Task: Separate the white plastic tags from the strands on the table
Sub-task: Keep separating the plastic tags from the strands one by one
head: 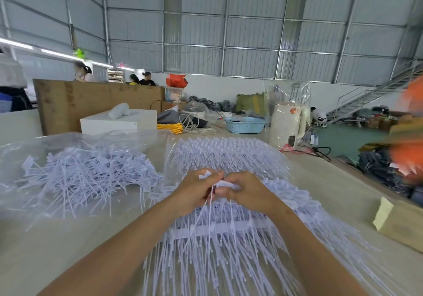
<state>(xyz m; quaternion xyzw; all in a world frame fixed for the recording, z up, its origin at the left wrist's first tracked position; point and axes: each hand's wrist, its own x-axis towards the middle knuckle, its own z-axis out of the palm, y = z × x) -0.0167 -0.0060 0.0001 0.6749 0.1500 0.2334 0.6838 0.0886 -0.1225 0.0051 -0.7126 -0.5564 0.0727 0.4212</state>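
Seemingly for snapping off, white tags are pinched between the curled left hand and right hand above the strands mid-table.

Between my hands I hold a few white plastic tags, small flat pieces bunched at my fingertips, with thin white strands hanging down from them toward me. Under my wrists lies a big sheet of joined tags, still on their white runner bar, strands fanned out toward me in rows. Just beyond my hands sits a second joined sheet, strands pointing away. Well off to the left of my left hand, a loose heap of separated tags lies tangled on clear plastic.
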